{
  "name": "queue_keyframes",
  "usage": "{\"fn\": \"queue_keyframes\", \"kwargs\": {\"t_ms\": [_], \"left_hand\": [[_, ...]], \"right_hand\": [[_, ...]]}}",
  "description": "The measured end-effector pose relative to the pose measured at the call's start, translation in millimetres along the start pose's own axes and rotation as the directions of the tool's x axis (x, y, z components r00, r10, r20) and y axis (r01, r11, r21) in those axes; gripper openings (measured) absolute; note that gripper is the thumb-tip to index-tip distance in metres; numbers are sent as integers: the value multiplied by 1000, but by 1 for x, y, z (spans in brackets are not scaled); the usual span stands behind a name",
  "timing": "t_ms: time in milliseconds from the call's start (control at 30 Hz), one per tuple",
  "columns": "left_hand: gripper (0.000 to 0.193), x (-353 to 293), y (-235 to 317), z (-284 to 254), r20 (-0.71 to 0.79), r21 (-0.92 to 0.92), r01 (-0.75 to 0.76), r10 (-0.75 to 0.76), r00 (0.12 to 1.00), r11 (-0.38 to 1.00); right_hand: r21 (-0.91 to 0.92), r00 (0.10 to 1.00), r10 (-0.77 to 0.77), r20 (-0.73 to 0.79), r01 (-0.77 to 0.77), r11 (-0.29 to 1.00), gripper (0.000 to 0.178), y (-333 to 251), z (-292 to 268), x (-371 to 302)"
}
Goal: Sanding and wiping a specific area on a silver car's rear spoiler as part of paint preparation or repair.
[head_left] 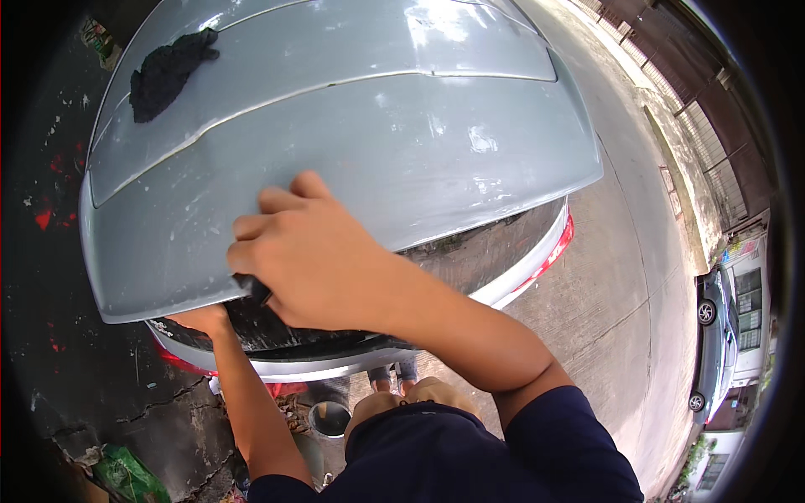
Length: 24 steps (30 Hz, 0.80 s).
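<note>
A silver-grey car panel [335, 151], apparently the roof end and rear spoiler, spreads in front of me with whitish smudges and wet-looking highlights. Above its near left edge my right hand [310, 260] is closed, slightly blurred, around a small black object [251, 287]. Most of that object is hidden by the fingers, so its kind does not show. Beneath the panel's near edge reaches my left hand [203, 319], close to the dark rear window [470, 260]; its fingers are out of sight. A crumpled black cloth [170, 74] lies on the panel's far left.
Red tail lights [553, 250] flank the light bumper. Near my feet stands a dark bucket [329, 419] with liquid in it. A green bag [130, 474] lies on cracked dark ground at lower left. Concrete paving [612, 277] runs along the right, toward a parked car [717, 344].
</note>
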<state>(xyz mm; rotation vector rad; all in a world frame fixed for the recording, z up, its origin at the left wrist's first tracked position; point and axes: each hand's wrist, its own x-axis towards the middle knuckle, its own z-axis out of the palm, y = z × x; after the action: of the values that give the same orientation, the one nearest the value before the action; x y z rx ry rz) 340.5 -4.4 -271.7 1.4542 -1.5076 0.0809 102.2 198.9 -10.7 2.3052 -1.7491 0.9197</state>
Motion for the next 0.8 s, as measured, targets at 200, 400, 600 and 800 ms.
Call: {"fn": "queue_keyframes", "kwargs": {"t_ms": [200, 400, 600, 800], "left_hand": [[74, 4, 9, 4, -54, -201, 53, -66, 996, 978], [72, 10, 10, -20, -107, -340, -7, -31, 994, 941], [69, -73, 123, -126, -80, -409, -480, 493, 866, 776], [87, -87, 259, -161, 346, -350, -692, 774, 531, 631]], "right_hand": [[21, 996, 70, -53, -69, 997, 18, 16, -27, -31], [-73, 947, 322, 6, -320, 944, 13, 65, -125, -110], [-44, 768, 507, -391, -566, 823, 15, 87, -160, -197], [438, 519, 749, -411, -608, 662, 11, 54, -107, -286]]}}
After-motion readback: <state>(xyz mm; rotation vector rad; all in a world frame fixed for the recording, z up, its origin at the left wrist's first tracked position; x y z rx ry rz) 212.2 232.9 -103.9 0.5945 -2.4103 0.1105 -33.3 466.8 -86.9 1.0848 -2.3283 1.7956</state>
